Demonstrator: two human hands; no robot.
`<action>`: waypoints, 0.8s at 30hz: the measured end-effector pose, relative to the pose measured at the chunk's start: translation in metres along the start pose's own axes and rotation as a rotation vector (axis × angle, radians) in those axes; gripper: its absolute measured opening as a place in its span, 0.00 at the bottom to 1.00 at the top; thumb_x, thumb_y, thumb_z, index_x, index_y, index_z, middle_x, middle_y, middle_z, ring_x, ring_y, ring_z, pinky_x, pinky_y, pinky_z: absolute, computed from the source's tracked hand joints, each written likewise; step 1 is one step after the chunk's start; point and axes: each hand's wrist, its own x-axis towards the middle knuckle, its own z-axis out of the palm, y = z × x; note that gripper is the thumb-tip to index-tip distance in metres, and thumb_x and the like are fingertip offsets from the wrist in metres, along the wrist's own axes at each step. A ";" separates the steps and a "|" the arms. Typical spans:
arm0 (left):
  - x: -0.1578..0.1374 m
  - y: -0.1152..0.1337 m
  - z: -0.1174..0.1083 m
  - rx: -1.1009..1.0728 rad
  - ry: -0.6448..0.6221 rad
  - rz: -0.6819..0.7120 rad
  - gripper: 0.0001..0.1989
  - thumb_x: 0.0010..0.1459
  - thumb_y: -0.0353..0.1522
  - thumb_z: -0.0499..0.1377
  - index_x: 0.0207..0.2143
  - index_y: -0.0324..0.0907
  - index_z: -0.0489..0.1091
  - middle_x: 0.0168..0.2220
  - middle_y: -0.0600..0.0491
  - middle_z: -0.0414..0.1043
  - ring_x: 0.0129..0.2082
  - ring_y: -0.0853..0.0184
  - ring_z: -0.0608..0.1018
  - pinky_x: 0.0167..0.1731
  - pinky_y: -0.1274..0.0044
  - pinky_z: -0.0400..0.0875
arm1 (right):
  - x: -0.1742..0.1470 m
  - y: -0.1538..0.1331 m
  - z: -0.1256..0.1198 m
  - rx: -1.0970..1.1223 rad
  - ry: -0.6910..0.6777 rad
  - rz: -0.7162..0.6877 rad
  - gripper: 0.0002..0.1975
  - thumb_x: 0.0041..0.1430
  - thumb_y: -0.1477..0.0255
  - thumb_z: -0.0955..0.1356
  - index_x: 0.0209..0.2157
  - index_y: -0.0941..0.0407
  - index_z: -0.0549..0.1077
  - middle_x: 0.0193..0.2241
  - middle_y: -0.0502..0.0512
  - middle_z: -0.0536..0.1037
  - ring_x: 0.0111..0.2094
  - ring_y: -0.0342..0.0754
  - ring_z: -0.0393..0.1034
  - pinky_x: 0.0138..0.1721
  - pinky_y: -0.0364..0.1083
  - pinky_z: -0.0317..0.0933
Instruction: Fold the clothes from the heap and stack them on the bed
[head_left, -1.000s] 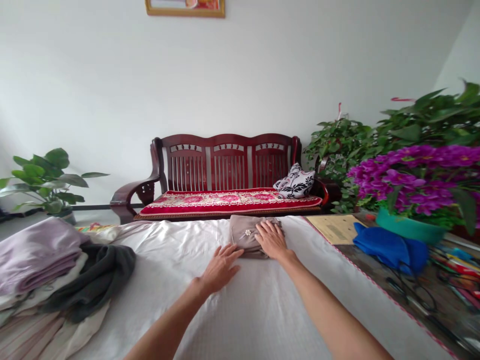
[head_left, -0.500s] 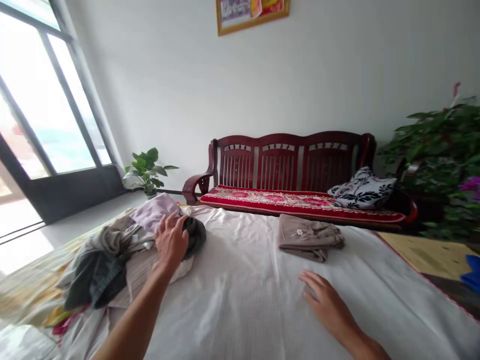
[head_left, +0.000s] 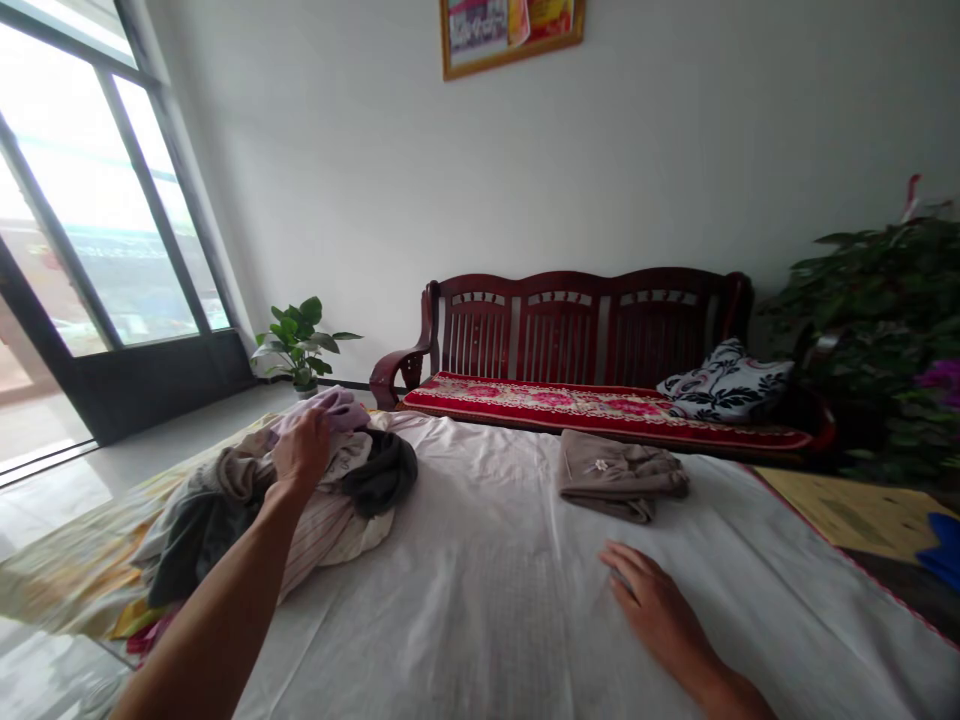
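The lilac cloth [head_left: 343, 408] was seen bunched on the far side of the heap of clothes [head_left: 195, 535], at the left of the scene; in its folds no clear long axis could be made out. It was held by the left hand [head_left: 301, 448], whose fingers were curled closed. The right hand [head_left: 651, 598], empty and loosely open, was placed well apart from it, to the right and nearer, just short of the folded brown garment [head_left: 619, 478].

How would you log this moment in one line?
Left hand: on lilac cloth, grip unclear | Right hand: open, empty, over white sheet | Brown garment: folded on sheet, untouched | Clothes pile: left of garment
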 end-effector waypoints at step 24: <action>-0.162 0.132 0.045 -0.744 -0.600 0.384 0.16 0.60 0.31 0.55 0.48 0.45 0.77 0.46 0.50 0.79 0.44 0.62 0.80 0.47 0.72 0.74 | 0.003 -0.052 -0.048 1.343 -0.247 0.640 0.38 0.61 0.41 0.49 0.51 0.52 0.73 0.48 0.66 0.79 0.52 0.60 0.74 0.48 0.61 0.68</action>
